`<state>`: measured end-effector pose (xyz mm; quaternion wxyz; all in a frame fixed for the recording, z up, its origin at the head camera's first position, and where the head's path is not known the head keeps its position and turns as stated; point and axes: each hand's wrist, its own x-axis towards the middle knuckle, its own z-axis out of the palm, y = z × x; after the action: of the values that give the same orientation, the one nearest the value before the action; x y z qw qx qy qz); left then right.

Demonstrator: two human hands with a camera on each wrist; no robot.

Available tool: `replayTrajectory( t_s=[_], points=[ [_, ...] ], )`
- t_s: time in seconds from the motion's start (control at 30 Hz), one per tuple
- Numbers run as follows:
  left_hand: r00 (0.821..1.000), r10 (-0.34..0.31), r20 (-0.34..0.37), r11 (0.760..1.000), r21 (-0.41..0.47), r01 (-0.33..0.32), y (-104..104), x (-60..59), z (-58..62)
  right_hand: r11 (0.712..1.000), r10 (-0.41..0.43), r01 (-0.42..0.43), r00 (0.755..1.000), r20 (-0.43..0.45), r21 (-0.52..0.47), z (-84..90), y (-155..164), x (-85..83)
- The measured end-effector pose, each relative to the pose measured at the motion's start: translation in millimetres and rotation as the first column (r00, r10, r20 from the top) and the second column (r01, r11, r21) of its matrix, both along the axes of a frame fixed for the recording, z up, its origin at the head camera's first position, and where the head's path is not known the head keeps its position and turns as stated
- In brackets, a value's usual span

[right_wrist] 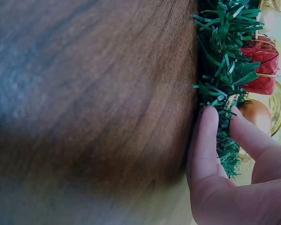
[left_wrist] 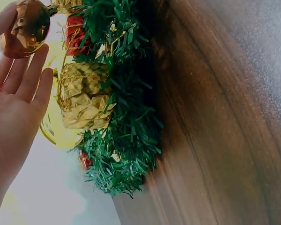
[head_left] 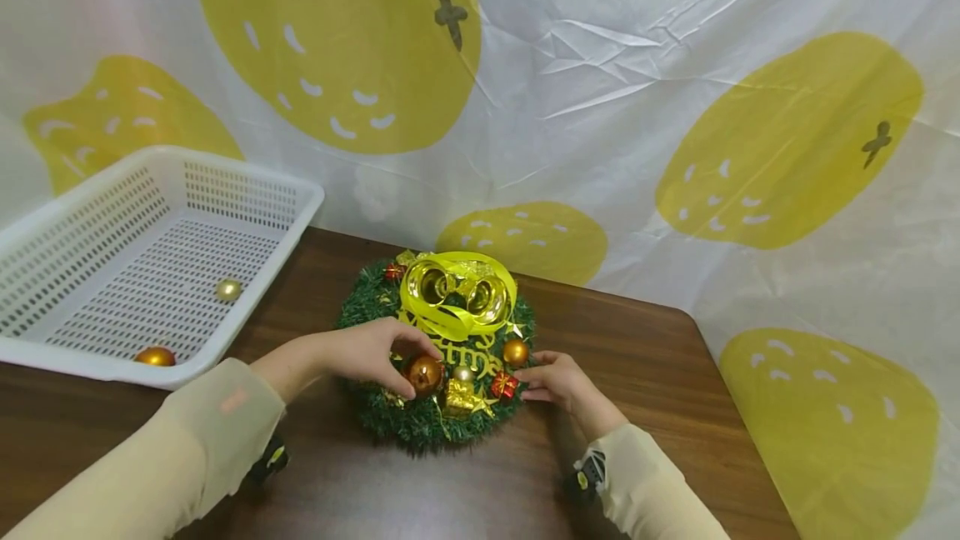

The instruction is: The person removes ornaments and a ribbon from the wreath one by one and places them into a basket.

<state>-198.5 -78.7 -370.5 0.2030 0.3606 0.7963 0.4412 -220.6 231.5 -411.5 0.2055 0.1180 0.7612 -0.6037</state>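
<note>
Two balls already lie in the white basket on the left of the worktop. Your left hand curls its fingers around the copper ball near the front of the wreath. Your right hand steadies the wreath's right edge, thumb and finger pinching the green needles. I judge the stripping barely begun: another gold ball, gift boxes and the ribbon remain attached.

Showed glossy, mirror-smooth copper bauble and crinkled gold foil parcel amid bristly green tinsel wreath at frame centre. Rested on dark, smooth wood-grain table. Included perforated white plastic basket upper left, creased shiny printed sheet behind.
</note>
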Motion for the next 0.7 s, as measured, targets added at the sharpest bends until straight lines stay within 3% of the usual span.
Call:
replayTrajectory(
  t_s=[0.43, 0.7],
  points=[
    [0.994, 0.067, 0.086, 0.987, 0.141, -0.078, -12, -4.1, 8.2, 1.0, -0.001, 0.001, 1.0, -0.001, 0.004, 1.1, -1, -0.7],
    [0.983, 0.127, 0.135, 0.973, 0.178, -0.15, -17, -5.2, 17.0, 1.0, -0.002, 0.002, 1.0, -0.013, -0.005, 0.7, -1, -0.2]
  ],
)
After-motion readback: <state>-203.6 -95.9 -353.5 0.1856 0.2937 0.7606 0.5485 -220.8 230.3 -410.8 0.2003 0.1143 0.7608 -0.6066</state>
